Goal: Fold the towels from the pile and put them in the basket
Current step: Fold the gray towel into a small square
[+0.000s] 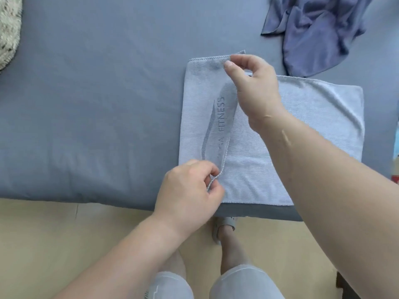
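Note:
A pale grey towel (313, 117) with a FITNESS logo lies flat on the bed near its front edge. Its left part is folded over toward the right. My left hand (190, 190) pinches the near corner of that folded flap. My right hand (252, 83) pinches the flap's far corner, with the forearm crossing over the towel. A crumpled blue-purple towel pile (319, 29) lies at the far right of the bed. No basket is in view.
The grey-blue bed sheet (97, 104) stretches to the left of the towel. A shaggy cream cushion (8, 29) sits at the far left edge. Below the bed edge are a wooden floor (54, 244) and my legs and a sandal (224, 227).

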Demonstrator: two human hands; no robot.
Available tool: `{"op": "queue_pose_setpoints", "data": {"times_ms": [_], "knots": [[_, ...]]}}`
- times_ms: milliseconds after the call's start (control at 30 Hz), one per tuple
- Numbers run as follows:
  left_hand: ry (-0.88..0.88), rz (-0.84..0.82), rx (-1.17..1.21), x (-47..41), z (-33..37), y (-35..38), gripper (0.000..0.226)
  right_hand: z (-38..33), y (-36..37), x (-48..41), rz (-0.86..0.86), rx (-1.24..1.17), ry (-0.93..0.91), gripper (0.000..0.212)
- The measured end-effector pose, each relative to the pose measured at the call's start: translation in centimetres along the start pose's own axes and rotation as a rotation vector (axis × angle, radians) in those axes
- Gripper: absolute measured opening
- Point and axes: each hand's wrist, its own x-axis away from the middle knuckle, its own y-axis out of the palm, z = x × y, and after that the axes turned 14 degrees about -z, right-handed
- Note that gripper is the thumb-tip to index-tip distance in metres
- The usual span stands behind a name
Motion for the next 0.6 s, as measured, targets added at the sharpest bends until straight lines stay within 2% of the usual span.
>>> {"op": "queue_pose_setpoints", "data": {"times_ms": [100,233,367,600], "knots": [[0.075,-0.061,0.117,-0.7,3.3,2.9,0.013,1.0,-3.3,0.4,0.01,-0.04,-0.005,0.031],[0.115,-0.157,0.138,-1.8,6.5,6.5,0.013,2.6,-7.5,1.0,-0.026,-0.052,-0.013,0.022],[0.069,-0.265,0.15,-3.1,8.1,9.7,0.015,5.0,-11.1,1.5,-0.046,-0.036,-0.004,0.027],[0.039,-0.302,0.117,-4.5,10.6,13.5,0.014,7.9,-16.4,2.6,-0.081,-0.063,0.019,0.033]]}}
